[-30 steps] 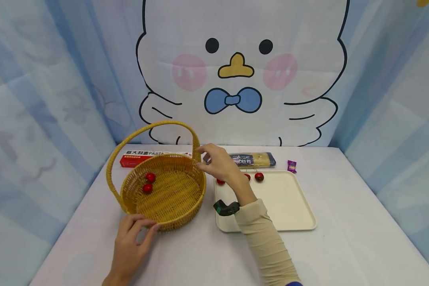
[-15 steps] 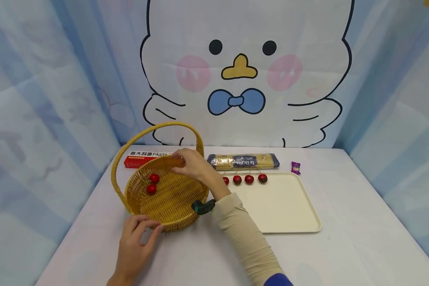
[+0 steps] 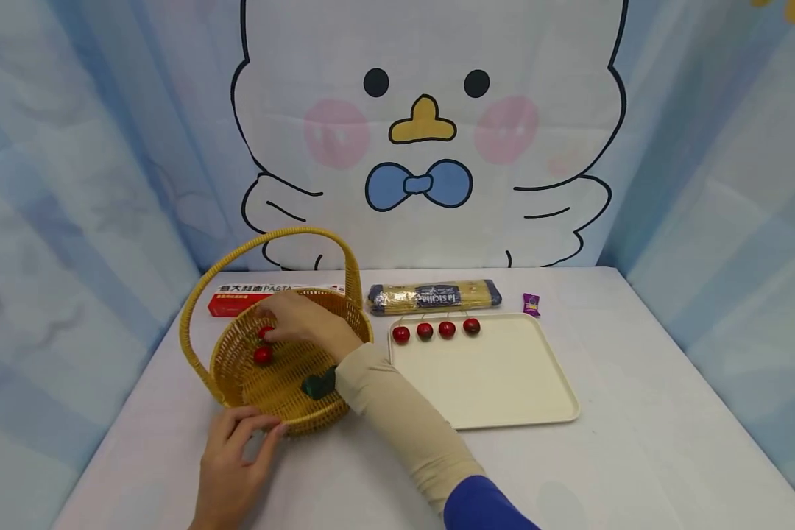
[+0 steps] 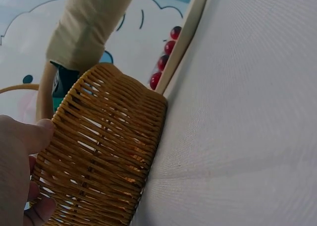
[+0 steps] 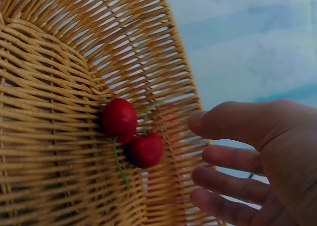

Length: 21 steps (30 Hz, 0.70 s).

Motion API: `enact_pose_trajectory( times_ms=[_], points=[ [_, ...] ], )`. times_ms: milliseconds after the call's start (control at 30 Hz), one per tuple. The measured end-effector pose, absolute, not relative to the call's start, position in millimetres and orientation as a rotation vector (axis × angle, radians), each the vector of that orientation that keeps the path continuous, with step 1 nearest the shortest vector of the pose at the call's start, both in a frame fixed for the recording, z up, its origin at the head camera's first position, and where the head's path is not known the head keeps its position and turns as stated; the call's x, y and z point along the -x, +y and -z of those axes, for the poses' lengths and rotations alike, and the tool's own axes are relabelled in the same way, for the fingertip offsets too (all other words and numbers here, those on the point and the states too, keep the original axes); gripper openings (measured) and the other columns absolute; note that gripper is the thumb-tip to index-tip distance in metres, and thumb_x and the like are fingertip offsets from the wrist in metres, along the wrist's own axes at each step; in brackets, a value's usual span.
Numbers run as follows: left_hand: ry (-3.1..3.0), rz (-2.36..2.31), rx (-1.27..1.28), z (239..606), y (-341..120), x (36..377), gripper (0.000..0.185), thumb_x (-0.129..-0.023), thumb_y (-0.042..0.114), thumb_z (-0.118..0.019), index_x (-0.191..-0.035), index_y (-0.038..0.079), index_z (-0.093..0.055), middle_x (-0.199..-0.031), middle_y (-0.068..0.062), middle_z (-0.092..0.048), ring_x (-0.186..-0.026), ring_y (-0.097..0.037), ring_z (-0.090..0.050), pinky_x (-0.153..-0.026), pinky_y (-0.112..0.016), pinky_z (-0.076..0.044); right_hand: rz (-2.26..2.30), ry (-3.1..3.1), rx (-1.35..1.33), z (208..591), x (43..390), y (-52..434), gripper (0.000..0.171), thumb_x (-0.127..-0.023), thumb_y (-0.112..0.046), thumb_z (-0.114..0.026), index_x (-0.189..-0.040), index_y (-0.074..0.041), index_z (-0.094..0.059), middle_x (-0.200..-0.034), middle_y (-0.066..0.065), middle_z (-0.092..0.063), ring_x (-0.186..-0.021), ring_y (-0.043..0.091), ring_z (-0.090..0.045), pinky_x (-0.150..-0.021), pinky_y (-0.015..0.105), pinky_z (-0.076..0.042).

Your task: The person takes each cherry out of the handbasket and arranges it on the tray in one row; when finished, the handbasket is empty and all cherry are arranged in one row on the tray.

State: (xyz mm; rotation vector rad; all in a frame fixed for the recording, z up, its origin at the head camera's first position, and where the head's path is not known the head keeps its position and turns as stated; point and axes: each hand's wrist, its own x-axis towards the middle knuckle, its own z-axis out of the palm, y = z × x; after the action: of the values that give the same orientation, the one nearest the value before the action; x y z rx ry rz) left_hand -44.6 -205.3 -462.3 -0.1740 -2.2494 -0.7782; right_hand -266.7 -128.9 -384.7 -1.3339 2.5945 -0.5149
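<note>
A yellow wicker basket [image 3: 291, 394] with a tall arched handle stands on the left of the table. My left hand [image 3: 233, 464] grips its near rim; in the left wrist view the thumb and fingertips lie along the weave. Red cherries with green stems lie inside against the left wall, one cherry [image 5: 119, 118] touching another cherry [image 5: 146, 149]. Above them my right hand [image 3: 298, 318] reaches over the basket, partly hiding one in the head view. In the right wrist view its thumb and fingers are spread apart and hold nothing.
Right of the basket lies a cream tray [image 3: 490, 379], with several cherries [image 3: 425, 331] along its far edge. Behind stand a red and white pasta box [image 3: 232, 300], a spaghetti pack [image 3: 433, 297] and a small purple packet [image 3: 531, 304].
My right hand has moved left, from beside the handle's right base to over the cherries in the basket. My left hand stays at the near rim.
</note>
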Motion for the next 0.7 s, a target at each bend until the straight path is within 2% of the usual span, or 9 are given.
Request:
enact_pose_trajectory(
  times_ms=[167,367,700],
  points=[
    [-2.229,0.755,0.175,462.0,-205.8,43.3,0.028,-0.067,-0.005,-0.088,-0.086,0.008,-0.072,-0.094,-0.002,-0.058,-0.093,-0.012,-0.046,-0.083,-0.023,-0.036,0.414,2.523,1.288,389.2,263.4,-148.2,0.039,-0.096,-0.026,-0.07,-0.132,-0.018,-0.062,-0.13,-0.006,-0.063,-0.113,0.006,-0.058,-0.095,0.019,-0.047],
    [-2.183,0.741,0.221,463.2,-208.8,44.0,0.036,-0.06,-0.008,-0.089,-0.086,0.009,-0.073,-0.094,-0.003,-0.059,-0.093,-0.016,-0.048,-0.086,-0.023,-0.036,0.315,2.452,1.26,396.1,254.5,-163.5,0.038,-0.094,-0.024,-0.072,-0.131,-0.021,-0.064,-0.125,-0.009,-0.065,-0.11,0.002,-0.058,-0.093,0.017,-0.046],
    [-2.195,0.759,0.228,460.5,-207.6,45.4,0.034,-0.062,-0.007,-0.089,-0.086,0.01,-0.073,-0.094,-0.002,-0.058,-0.093,-0.014,-0.048,-0.086,-0.023,-0.036,0.233,2.402,1.226,396.5,247.0,-163.4,0.031,-0.095,-0.017,-0.07,-0.125,-0.023,-0.065,-0.117,-0.011,-0.065,-0.102,0.001,-0.058,-0.087,0.016,-0.047]
  ],
)
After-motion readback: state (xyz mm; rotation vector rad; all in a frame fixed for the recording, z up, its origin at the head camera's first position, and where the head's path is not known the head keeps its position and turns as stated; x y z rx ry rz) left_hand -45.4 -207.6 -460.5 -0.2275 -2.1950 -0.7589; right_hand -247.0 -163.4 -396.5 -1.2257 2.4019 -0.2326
